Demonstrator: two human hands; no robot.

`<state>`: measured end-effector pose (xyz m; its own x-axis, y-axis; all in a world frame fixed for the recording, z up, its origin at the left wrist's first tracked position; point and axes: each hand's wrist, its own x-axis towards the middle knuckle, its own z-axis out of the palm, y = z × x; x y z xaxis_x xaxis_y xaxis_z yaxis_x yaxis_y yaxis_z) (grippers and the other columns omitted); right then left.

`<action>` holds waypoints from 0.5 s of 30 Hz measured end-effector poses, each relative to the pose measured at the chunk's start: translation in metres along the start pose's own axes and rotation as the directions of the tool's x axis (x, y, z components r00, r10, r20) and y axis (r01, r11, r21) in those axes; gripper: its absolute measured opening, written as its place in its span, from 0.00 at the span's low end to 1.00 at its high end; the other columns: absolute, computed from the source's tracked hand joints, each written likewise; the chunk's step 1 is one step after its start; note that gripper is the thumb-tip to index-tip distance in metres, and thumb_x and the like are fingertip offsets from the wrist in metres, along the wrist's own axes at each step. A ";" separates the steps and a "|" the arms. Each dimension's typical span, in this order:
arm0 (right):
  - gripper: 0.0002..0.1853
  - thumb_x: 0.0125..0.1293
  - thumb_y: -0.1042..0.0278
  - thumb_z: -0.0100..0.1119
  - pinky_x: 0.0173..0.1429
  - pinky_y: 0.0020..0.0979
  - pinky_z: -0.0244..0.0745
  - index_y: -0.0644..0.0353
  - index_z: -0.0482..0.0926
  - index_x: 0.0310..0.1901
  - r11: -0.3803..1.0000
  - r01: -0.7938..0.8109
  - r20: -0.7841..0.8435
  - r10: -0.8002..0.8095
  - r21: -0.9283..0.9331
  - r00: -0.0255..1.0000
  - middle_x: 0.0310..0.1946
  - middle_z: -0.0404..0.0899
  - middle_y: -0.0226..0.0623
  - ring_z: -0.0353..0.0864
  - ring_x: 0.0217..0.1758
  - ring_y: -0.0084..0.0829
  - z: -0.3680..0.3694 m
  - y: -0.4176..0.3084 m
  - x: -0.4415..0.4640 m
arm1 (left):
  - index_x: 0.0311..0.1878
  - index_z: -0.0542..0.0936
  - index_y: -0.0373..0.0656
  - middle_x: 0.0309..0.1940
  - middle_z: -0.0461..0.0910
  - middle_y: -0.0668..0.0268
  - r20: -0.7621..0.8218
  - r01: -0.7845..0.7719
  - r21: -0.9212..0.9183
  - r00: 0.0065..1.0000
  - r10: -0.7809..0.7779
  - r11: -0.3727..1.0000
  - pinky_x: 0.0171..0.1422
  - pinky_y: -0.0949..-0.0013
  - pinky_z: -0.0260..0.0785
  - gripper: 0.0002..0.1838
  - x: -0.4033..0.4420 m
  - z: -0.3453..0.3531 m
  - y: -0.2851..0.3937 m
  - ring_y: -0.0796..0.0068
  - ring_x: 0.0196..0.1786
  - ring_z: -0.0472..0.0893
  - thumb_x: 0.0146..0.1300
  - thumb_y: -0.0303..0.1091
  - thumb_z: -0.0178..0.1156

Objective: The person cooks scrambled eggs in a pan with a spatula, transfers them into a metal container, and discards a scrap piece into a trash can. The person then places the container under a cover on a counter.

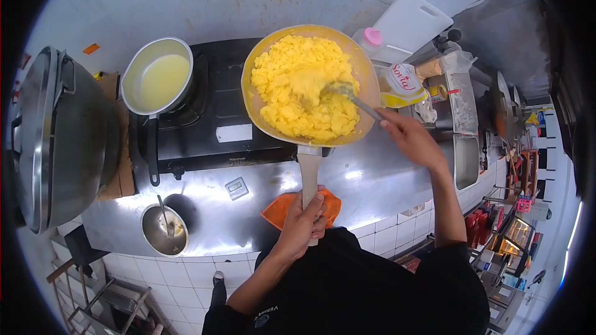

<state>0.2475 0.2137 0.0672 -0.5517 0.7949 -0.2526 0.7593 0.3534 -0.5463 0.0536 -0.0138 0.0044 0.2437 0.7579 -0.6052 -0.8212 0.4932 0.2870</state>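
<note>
Left grip (304,217) was closed around the frying-pan handle (309,174), right grip (415,139) around a spatula (366,107), and the scrambled eggs (279,80) in the pan (369,87) over the stove (223,80) looked mostly set, bar a softer central patch.

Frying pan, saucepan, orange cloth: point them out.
Frying pan (367,80): head view, bare inner wall on the right.
Saucepan (158,48): head view, bare inner wall above the pale liquid.
Orange cloth (279,207): head view, left part, beside the hand.

Bare left hand (305,216) closed in a thumb-up fist, bare right hand (410,136) curled at the fingers, black-sleeved arms outstretched.
</note>
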 end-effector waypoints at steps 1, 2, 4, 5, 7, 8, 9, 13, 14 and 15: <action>0.23 0.75 0.59 0.49 0.24 0.29 0.67 0.52 0.69 0.69 0.969 -0.189 0.080 0.179 0.161 0.981 0.23 0.73 0.31 0.70 0.18 0.27 -0.011 -0.006 0.001 | 0.59 0.67 0.47 0.28 0.62 0.74 0.004 0.000 -0.004 1.000 0.000 1.000 0.21 0.81 0.51 0.14 0.000 0.000 0.000 0.88 0.19 0.57 0.76 0.40 0.51; 0.23 0.76 0.59 0.48 0.20 0.25 0.64 0.53 0.68 0.70 0.875 -0.381 0.187 0.338 0.299 0.922 0.20 0.69 0.26 0.66 0.16 0.20 -0.020 -0.010 0.000 | 0.59 0.67 0.47 0.28 0.62 0.74 0.003 -0.001 -0.003 1.000 0.001 1.000 0.21 0.81 0.51 0.14 0.001 0.000 -0.001 0.88 0.19 0.57 0.76 0.40 0.51; 0.23 0.77 0.59 0.47 0.17 0.20 0.56 0.52 0.68 0.70 0.812 -0.428 0.243 0.357 0.396 0.902 0.21 0.62 0.20 0.58 0.17 0.13 -0.032 -0.009 0.001 | 0.59 0.67 0.47 0.28 0.61 0.74 0.005 -0.004 0.006 1.000 0.004 1.000 0.21 0.81 0.51 0.14 0.002 -0.002 -0.002 0.88 0.19 0.56 0.76 0.40 0.51; 0.23 0.77 0.59 0.47 0.16 0.17 0.51 0.52 0.68 0.70 0.776 -0.450 0.271 0.362 0.442 0.892 0.21 0.59 0.17 0.54 0.17 0.09 -0.036 -0.009 0.000 | 0.59 0.67 0.47 0.28 0.61 0.74 0.006 0.001 0.007 1.000 -0.002 1.000 0.21 0.81 0.51 0.15 0.001 -0.002 -0.001 0.88 0.19 0.56 0.76 0.40 0.51; 0.23 0.77 0.59 0.47 0.14 0.17 0.49 0.51 0.68 0.70 0.781 -0.449 0.262 0.368 0.433 0.892 0.21 0.59 0.18 0.53 0.16 0.10 -0.043 -0.012 -0.004 | 0.60 0.67 0.46 0.28 0.61 0.74 0.005 0.000 0.002 1.000 0.000 1.000 0.21 0.81 0.50 0.15 0.002 -0.001 0.000 0.88 0.19 0.56 0.75 0.40 0.51; 0.23 0.77 0.59 0.47 0.14 0.17 0.49 0.51 0.68 0.70 0.784 -0.450 0.263 0.368 0.428 0.892 0.20 0.59 0.19 0.53 0.15 0.10 -0.044 -0.014 -0.006 | 0.60 0.67 0.46 0.28 0.61 0.74 0.004 -0.003 0.003 1.000 0.003 1.000 0.21 0.81 0.50 0.15 0.001 0.000 0.000 0.88 0.19 0.56 0.75 0.40 0.51; 0.23 0.76 0.59 0.48 0.15 0.18 0.52 0.52 0.68 0.70 0.797 -0.437 0.238 0.368 0.417 0.899 0.21 0.60 0.19 0.55 0.16 0.10 -0.047 -0.019 -0.007 | 0.60 0.67 0.46 0.28 0.62 0.74 0.003 -0.004 0.006 1.000 0.004 1.000 0.20 0.81 0.50 0.16 0.001 0.000 0.000 0.89 0.19 0.56 0.75 0.40 0.51; 0.23 0.75 0.60 0.49 0.25 0.27 0.66 0.56 0.69 0.69 0.956 -0.204 -0.022 0.214 0.209 0.977 0.23 0.71 0.28 0.67 0.18 0.21 -0.035 -0.011 -0.010 | 0.60 0.67 0.46 0.29 0.62 0.74 0.006 -0.008 0.004 1.000 0.008 1.000 0.20 0.82 0.50 0.16 0.002 -0.002 -0.002 0.89 0.19 0.56 0.75 0.40 0.52; 0.23 0.75 0.61 0.50 0.28 0.31 0.70 0.56 0.69 0.68 0.991 -0.101 -0.114 0.111 0.092 0.987 0.23 0.74 0.32 0.71 0.19 0.26 -0.026 -0.004 -0.008 | 0.60 0.67 0.46 0.29 0.62 0.74 0.004 -0.007 0.007 1.000 0.007 1.000 0.20 0.82 0.50 0.16 0.002 -0.001 -0.002 0.89 0.19 0.56 0.75 0.40 0.52; 0.23 0.74 0.62 0.50 0.32 0.34 0.70 0.57 0.70 0.68 0.998 -0.061 -0.104 0.061 0.005 0.993 0.25 0.76 0.38 0.74 0.22 0.33 -0.017 -0.004 -0.008 | 0.60 0.67 0.45 0.29 0.62 0.74 0.001 -0.008 0.010 1.000 0.008 1.000 0.20 0.82 0.50 0.16 0.002 0.000 -0.001 0.89 0.19 0.56 0.75 0.40 0.52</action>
<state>0.2544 0.2145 0.0851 -0.4653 0.8621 -0.2008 0.7898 0.3019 -0.5339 0.0544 -0.0130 0.0028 0.2375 0.7625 -0.6018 -0.8182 0.4909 0.2991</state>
